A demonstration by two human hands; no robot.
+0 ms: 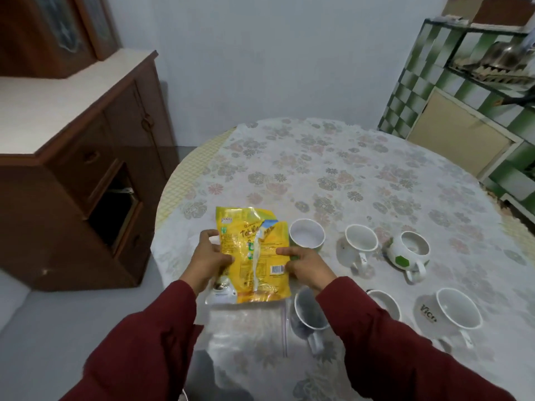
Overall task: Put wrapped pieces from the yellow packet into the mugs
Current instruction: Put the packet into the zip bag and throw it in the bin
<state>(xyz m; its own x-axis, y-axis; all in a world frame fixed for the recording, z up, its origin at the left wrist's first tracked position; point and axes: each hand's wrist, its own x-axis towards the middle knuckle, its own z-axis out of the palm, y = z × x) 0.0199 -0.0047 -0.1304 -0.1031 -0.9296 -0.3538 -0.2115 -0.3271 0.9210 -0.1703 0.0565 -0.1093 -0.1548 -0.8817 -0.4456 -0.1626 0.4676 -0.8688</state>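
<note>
Round counter [362, 175] under floral cloth, wooden cabinet [86, 157] left, green-checked unit [451, 91] right. Yellow packet [254, 256] pinched by left hand [207, 260] and right hand [304, 263] beside six mugs [362, 241].

Glossy crinkled plastic yellow packet [254, 256]; glazed ceramic mugs [362, 241]; matt floral tablecloth [347, 169].

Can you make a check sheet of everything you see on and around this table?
Surface: round table under a flowered cloth.
Job's things: yellow packet, held at both sides; six mugs, including a white mug and a football-patterned mug. All look empty.
Clutter: clear plastic bag at the near edge.
Grips: left hand and right hand grip the packet.
Cables: nothing seen.
Surroundings: wooden cabinet on the left, green-tiled counter on the right.
</note>
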